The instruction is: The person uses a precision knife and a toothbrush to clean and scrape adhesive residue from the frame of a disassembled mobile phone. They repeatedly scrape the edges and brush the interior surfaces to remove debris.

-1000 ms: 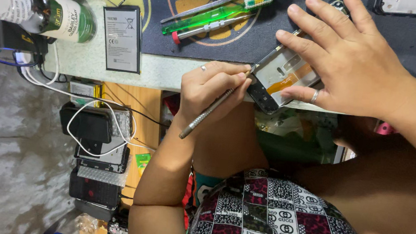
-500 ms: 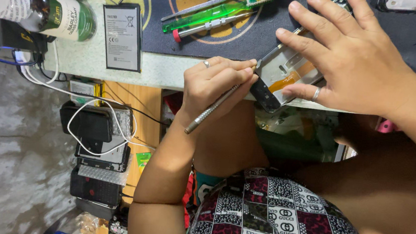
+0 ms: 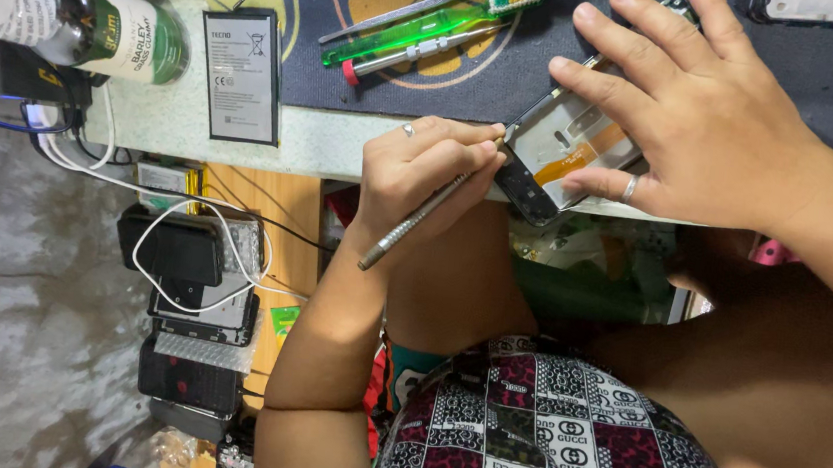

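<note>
My left hand (image 3: 426,180) pinches a screwdriver (image 3: 425,212), tip just right at the phone frame (image 3: 565,147) (my flat right hand (image 3: 707,129) pins it).

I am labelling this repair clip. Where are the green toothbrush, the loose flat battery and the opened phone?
green toothbrush (image 3: 409,31), head view, on its clear green handle.
flat battery (image 3: 241,75), head view, middle of its white label.
opened phone (image 3: 567,142), head view, bare metal frame between the fingers.
</note>
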